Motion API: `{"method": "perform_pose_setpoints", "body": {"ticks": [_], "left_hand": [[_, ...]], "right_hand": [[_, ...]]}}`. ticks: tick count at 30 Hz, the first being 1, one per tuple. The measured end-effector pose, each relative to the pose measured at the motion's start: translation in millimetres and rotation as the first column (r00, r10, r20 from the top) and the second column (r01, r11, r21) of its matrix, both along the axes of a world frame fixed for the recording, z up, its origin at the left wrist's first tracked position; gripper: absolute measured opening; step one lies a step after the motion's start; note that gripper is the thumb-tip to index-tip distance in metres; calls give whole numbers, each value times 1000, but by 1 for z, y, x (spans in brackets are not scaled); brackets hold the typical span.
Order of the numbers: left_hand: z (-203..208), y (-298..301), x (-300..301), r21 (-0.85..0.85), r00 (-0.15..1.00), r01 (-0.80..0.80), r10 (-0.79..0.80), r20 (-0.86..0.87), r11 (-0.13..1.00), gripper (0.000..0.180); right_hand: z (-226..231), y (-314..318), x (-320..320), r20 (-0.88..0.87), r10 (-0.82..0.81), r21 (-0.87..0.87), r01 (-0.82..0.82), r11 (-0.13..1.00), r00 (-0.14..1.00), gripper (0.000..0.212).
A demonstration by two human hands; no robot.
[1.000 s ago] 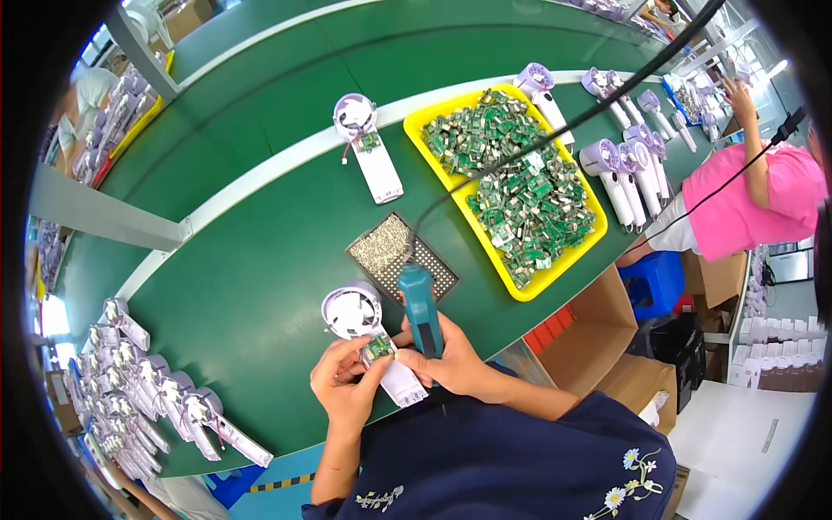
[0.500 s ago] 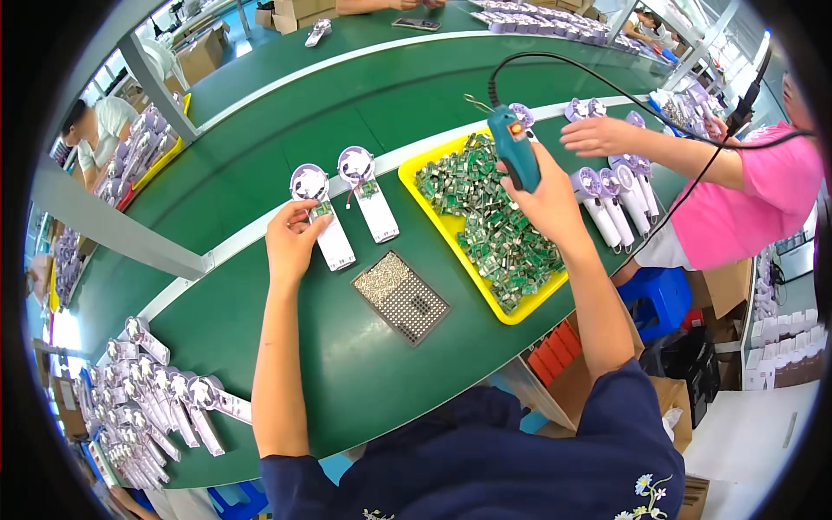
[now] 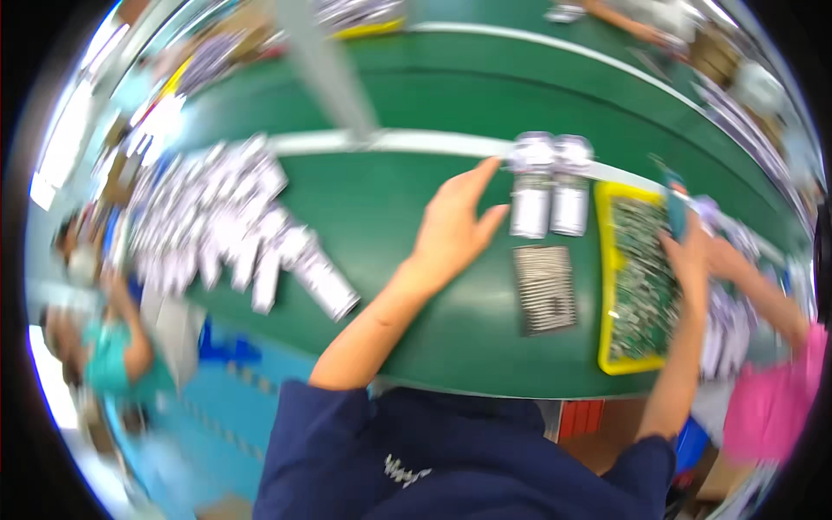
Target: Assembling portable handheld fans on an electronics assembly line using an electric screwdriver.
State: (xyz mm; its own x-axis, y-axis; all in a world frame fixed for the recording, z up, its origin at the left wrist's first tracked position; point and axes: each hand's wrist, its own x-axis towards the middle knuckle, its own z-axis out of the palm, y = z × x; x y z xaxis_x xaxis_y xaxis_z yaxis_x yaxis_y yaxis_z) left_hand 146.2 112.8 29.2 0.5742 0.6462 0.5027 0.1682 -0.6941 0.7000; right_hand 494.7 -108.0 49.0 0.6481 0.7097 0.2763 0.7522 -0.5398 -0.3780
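Observation:
My left hand (image 3: 451, 221) is open over the green bench, its fingers spread and nothing in them. Just right of its fingertips, two white and lilac handheld fans (image 3: 531, 208) lie side by side. My right hand (image 3: 689, 256) grips a teal electric screwdriver (image 3: 676, 212), held upright above the right edge of the yellow tray (image 3: 607, 338). Small green circuit boards (image 3: 641, 277) fill that tray. Between fans and tray, nearer me, lies a perforated plate (image 3: 546, 290); its small screws are smeared by motion blur.
A large heap of handheld fans (image 3: 217, 217) covers the bench's left end. A grey post (image 3: 325, 78) rises behind the white rail. At right, a co-worker in pink (image 3: 771, 399) reaches an arm in close to my right hand. Another person in teal (image 3: 130, 355) is at far left.
My view has turned left, shifting the bench rightward in the picture. My left hand has let go of the left fan and moved away to its left. The electric screwdriver stays in my right hand.

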Motion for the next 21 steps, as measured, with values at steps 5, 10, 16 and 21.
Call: {"method": "perform_pose_setpoints", "body": {"ticks": [5,10,16,21], "left_hand": [[10,0,-125,367,810,-489,568,-145,791,63],[-29,-11,-191,424,548,-610,743,-384,669,71],[-18,3,-212,243,793,-405,471,-387,881,71],[-14,22,-246,215,760,-356,415,-500,910,72]], "right_hand": [[-18,-1,32,37,-28,-35,29,999,999,61],[0,0,9,-15,-87,161,88,983,996,44],[36,-5,-68,-338,51,474,124,872,940,45],[22,-8,-135,-568,181,495,158,854,803,44]]}}
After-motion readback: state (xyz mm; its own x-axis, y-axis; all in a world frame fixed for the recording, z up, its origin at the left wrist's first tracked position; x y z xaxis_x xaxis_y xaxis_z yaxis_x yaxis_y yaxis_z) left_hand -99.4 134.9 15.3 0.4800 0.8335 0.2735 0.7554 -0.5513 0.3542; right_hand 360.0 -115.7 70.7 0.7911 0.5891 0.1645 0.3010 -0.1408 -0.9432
